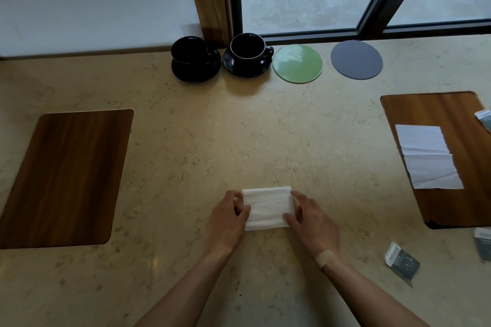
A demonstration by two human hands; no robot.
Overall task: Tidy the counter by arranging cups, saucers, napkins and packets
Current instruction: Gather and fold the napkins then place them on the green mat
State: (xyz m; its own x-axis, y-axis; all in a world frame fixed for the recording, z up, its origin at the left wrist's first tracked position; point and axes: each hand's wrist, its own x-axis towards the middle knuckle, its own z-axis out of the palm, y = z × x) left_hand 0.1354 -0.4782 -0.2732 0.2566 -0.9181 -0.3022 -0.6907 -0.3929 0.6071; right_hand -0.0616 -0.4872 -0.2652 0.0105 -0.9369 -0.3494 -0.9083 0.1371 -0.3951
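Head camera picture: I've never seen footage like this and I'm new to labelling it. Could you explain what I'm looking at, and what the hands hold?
There is no machine: a person wears a camera on the head, looking down at a stone counter. The left hand and right hand hold a folded white napkin by its two sides. At the back stand two black cups on saucers, a green coaster and a grey coaster. A wooden mat lies left; another right carries an unfolded napkin. A packet lies nearby.
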